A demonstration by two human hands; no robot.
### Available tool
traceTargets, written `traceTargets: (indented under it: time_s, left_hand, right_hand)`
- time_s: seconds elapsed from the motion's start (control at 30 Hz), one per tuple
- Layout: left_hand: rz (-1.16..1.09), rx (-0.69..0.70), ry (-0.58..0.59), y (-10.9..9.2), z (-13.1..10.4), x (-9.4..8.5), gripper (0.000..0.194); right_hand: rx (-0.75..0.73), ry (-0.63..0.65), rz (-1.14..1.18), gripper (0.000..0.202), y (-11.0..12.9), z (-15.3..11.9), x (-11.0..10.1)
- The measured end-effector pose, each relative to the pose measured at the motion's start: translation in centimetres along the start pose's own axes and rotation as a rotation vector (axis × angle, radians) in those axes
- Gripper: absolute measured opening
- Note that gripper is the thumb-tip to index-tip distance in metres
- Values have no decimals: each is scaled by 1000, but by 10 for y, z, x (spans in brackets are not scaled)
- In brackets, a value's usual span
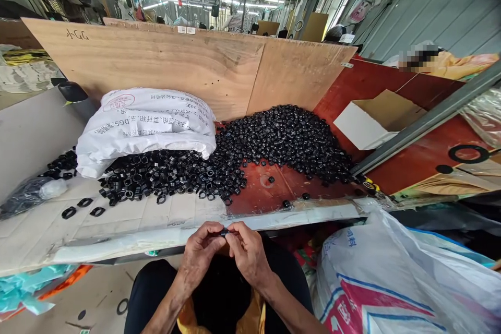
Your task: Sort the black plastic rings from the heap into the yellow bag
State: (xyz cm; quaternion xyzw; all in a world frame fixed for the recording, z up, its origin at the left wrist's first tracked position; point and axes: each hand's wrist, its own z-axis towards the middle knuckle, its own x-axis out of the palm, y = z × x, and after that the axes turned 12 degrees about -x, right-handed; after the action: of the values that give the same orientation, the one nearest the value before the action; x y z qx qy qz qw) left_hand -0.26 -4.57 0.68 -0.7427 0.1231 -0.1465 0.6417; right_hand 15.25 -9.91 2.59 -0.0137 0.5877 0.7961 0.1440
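Observation:
A small black plastic part [224, 232] sits between my two hands at the front edge of the bench. My left hand [202, 253] pinches it from one side with thumb and forefinger. From the other side my right hand [247, 250] closes its fingertips on the same part. Fingers cover much of it, so its exact shape cannot be made out. Below my hands an orange-yellow bag [256, 313] lies open in my lap, dark inside. Beyond them on the bench, black rings [156, 175] are heaped at the left and small black caps [289, 135] at the right.
A white printed sack [148, 125] lies on the rings. A plywood board [176, 57] stands behind. An open carton [376, 120] and a metal bar [430, 120] are at the right. A large white bag [376, 276] stands beside my right knee.

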Motion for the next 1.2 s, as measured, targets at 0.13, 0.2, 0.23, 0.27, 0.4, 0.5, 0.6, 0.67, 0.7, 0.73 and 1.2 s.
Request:
traceTargets:
  time_s: [0.13,0.2,0.23,0.27,0.4,0.5,0.6,0.67,0.7,0.73,1.2]
  left_hand:
    - [316,292,20,5,-4,-6,22]
    - [456,409,110,5,-7,-14,35]
    - [501,452,165,4,-8,-18,40]
    - [531,483,222,2,-9,-22,44]
    - [522,463,308,-8,-11,-26,42]
    - [378,281,141,-12,-12,-19,22]
    - [231,160,51,-6,-14,-13,10]
    - [252,199,46,4,-17,-13,12]
    - [300,258,39,10,-18,-15,16]
    - [364,326,34,14,-21,-17,21]
    - [861,279,-135,-34,53,14,10]
  right_hand:
    - [392,-76,401,35,2,-1,7]
    - [571,-57,597,36,3,-2,6]
    - [657,-34,664,33,4,-3,5]
    - [738,-10,709,29,5,-5,3]
    - [821,8,675,30,10,-10,3]
    - [464,-51,354,34,13,-11,8]
    - [193,-36,131,28,14,-10,13]
    - [233,-28,168,31,12,-11,16]
    - [304,-36,237,34,11,-12,18]
    - [391,-45,325,39,9,-15,20]
    - [-198,-34,-676,14,-43,86,-49]
